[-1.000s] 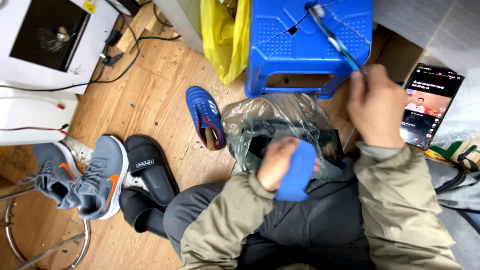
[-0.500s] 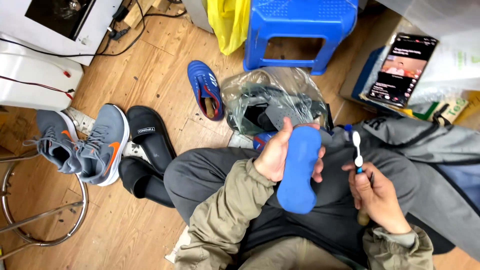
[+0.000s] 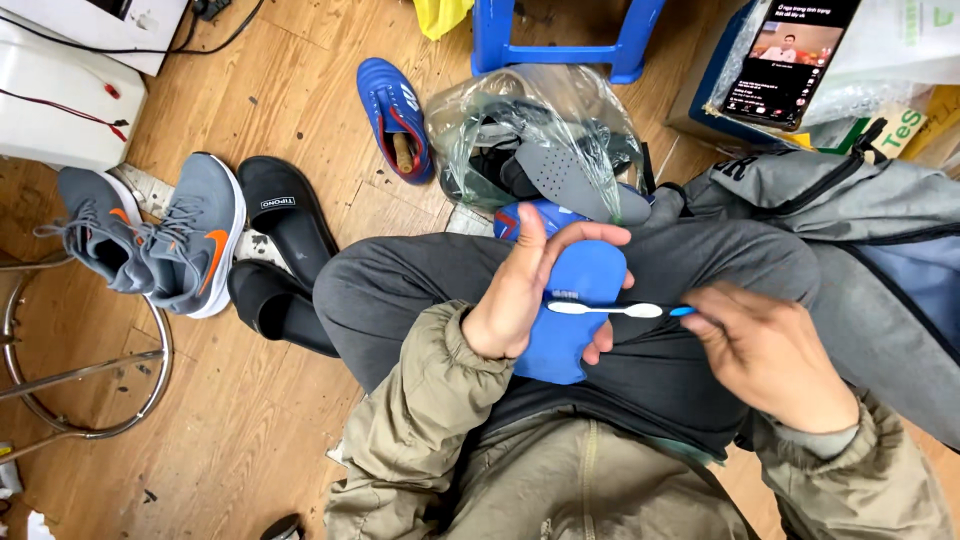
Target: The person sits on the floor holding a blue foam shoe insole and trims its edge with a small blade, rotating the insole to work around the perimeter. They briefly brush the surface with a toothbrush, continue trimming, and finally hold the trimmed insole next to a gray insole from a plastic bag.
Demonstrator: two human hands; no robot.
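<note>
Insole [image 3: 570, 320], blue, sits over the lap, pinched in left hand [image 3: 520, 300], thumb on one edge, fingers curled behind. Toothbrush [image 3: 610, 310] lies across it, handle gripped by closed right hand [image 3: 770, 350]. Risk: loose pinch grip, brushing pressure could fold or slip the insole onto the wooden floor [image 3: 250, 420].

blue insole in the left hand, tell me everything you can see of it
The blue insole is a flat, foam-looking shoe liner with a rounded end, held roughly upright over the lap. The left hand grips it from its left edge, fingers curling over the top. A toothbrush, held by the right hand, lies across its face with the white head touching it.
</note>
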